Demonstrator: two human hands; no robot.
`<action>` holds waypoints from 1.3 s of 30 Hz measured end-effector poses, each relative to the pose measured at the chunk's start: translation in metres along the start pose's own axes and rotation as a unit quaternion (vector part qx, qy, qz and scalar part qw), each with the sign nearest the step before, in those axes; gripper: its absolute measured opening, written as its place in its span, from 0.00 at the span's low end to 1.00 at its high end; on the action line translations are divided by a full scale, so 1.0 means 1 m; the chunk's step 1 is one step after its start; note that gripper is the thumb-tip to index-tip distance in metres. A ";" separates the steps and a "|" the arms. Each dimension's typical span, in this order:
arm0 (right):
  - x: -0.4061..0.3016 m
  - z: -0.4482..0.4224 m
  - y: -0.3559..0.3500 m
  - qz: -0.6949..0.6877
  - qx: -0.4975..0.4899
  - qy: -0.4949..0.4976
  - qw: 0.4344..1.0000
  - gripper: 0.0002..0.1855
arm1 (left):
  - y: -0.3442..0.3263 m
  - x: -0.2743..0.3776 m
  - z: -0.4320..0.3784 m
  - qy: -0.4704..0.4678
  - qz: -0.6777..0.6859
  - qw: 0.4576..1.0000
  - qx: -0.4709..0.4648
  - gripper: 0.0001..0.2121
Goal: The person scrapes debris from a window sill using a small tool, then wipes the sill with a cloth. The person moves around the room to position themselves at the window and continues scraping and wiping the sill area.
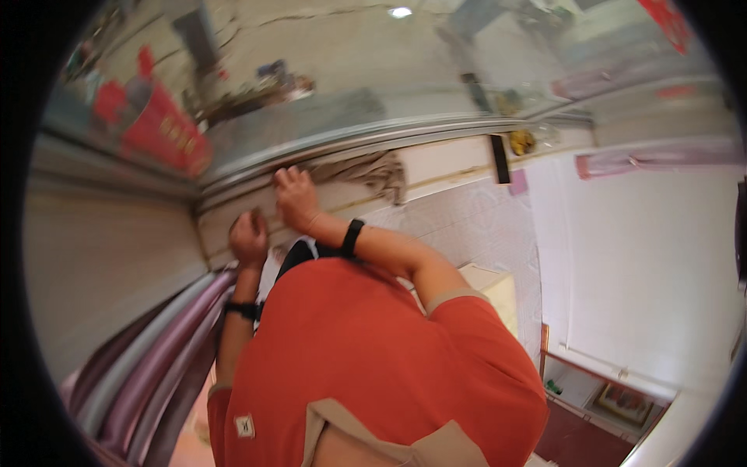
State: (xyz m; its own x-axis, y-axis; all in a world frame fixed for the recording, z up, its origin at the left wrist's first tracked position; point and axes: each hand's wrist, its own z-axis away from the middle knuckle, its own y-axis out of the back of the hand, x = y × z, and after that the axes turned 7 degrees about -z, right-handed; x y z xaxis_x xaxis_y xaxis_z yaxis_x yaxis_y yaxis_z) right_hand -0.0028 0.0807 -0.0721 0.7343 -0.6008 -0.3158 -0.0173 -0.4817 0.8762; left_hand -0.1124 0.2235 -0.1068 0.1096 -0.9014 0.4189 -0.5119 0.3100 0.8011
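My left hand (250, 236) is curled above the left end of the window sill (446, 160), its fingers bent towards the thumb. Blur hides whether something small is in it. To its right, my right hand (296, 201) rests with bent fingertips by the lower rail of the window frame (362, 137). A crumpled brown cloth (379, 172) lies on the sill just right of these fingers; whether they grip its near end cannot be told. Both wrists wear black bands.
Striped satin curtain (157, 362) hangs at lower left. Farther right on the sill are a black flat bar (500, 159), a yellow object (521, 142) and a clear glass-like vessel (547, 135). The glass pane (350, 58) rises ahead, a red decoration (166, 131) on its left. A cream box-like piece (493, 286) stands below right.
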 end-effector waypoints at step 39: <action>-0.010 -0.003 -0.001 -0.167 0.022 0.093 0.981 0.23 | 0.002 0.000 0.001 0.019 -0.008 0.999 -0.025 0.09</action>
State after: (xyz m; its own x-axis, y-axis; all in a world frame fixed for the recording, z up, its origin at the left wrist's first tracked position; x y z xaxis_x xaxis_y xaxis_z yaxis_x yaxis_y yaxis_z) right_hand -0.0080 0.0895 -0.0691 0.8155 -0.2791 -0.5071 0.2193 -0.6617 0.7169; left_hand -0.1142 0.2236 -0.1055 0.1490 -0.8946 0.4213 -0.4660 0.3122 0.8279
